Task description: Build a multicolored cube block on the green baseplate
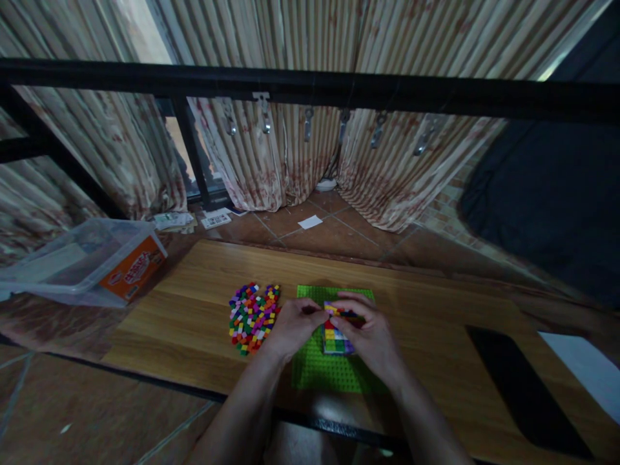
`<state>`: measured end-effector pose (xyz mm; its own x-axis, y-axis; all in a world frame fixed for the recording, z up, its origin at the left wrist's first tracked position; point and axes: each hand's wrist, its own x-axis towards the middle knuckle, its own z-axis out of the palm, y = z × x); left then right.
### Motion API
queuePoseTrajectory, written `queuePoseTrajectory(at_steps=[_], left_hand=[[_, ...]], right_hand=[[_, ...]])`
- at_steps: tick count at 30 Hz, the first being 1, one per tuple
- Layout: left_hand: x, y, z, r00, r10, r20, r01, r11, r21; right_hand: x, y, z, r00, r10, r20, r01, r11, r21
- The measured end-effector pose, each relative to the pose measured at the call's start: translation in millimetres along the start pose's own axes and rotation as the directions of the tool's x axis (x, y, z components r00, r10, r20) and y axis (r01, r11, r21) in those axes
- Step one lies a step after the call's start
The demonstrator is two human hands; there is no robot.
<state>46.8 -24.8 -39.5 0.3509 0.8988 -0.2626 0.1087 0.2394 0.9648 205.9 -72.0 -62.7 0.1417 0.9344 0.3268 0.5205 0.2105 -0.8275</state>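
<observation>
A green studded baseplate (310,371) lies on the wooden table, with a small block of multicoloured toy bricks (334,342) built on it in red, yellow, green, white and purple. My left hand (295,326) is over the plate's left part, thumb and forefinger pinched together at the upper left of the brick block. From the other side my right hand (371,332) reaches over the block, its thumb and forefinger curled in toward the same spot. Whatever sits between the fingertips is too small to make out. Just left of my left hand lies a pile of loose coloured bricks (252,320).
A black flat panel (523,387) and a white sheet (586,365) lie at the table's (194,310) right end. On the left stands a clear plastic bin (92,258) with an orange label. A black rail (310,84) with hanging metal clips crosses above, before striped curtains (271,155).
</observation>
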Motion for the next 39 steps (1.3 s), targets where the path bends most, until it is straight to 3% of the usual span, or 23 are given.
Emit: queuePoseTrajectory(at_steps=[2, 5, 7, 10, 13, 19, 25, 28, 30, 32, 34, 39], left_hand=[[-2, 3, -5.5, 0.999, -0.024, 0.021, 0.026, 0.997, -0.067], [-2, 9, -14.8, 0.998, -0.065, 0.025, 0.069, 0.950, -0.304], [-3, 14, -17.9, 0.996, -0.080, 0.033, 0.086, 0.874, -0.478], [-4, 22, -15.3, 0.988, -0.081, 0.131, 0.147, 0.746, -0.649], [-7, 25, -8.1, 0.974, -0.027, 0.226, 0.185, 0.674, -0.715], [-11, 24, 1.4, 0.948, 0.060, 0.314, 0.201, 0.653, -0.731], [-11, 22, 1.0, 0.962, 0.077, 0.263, 0.127, 0.726, -0.676], [-7, 18, -2.2, 0.999, 0.019, 0.036, 0.003, 0.852, -0.523], [-3, 15, -4.9, 0.990, -0.013, -0.144, -0.044, 0.923, -0.383], [0, 12, -6.9, 0.972, -0.003, -0.236, -0.067, 0.955, -0.288], [2, 9, -7.3, 0.971, 0.029, -0.237, -0.083, 0.972, -0.221], [5, 0, -3.6, 0.990, 0.097, -0.104, -0.104, 0.993, -0.060]], right_hand=[[0, 0, -3, 1.000, -0.014, -0.027, 0.015, 1.000, 0.015], [0, -4, -6, 0.995, -0.054, -0.086, 0.056, 0.998, 0.027], [-1, -10, -6, 0.990, -0.088, -0.110, 0.090, 0.996, 0.008], [-2, -21, -2, 0.981, -0.159, -0.113, 0.153, 0.986, -0.062], [-2, -32, 4, 0.965, -0.238, -0.111, 0.222, 0.965, -0.140], [0, -39, 14, 0.955, -0.285, -0.083, 0.255, 0.930, -0.265], [0, -31, 5, 0.961, -0.253, -0.110, 0.225, 0.949, -0.219], [-1, -23, -8, 0.970, -0.184, -0.162, 0.149, 0.967, -0.208], [-3, -17, -15, 0.980, -0.130, -0.147, 0.099, 0.974, -0.205], [-4, -13, -19, 0.989, -0.106, -0.100, 0.083, 0.974, -0.212], [-6, -11, -18, 0.991, -0.122, -0.050, 0.108, 0.968, -0.225], [-6, -11, -8, 0.982, -0.190, 0.013, 0.186, 0.942, -0.278]])
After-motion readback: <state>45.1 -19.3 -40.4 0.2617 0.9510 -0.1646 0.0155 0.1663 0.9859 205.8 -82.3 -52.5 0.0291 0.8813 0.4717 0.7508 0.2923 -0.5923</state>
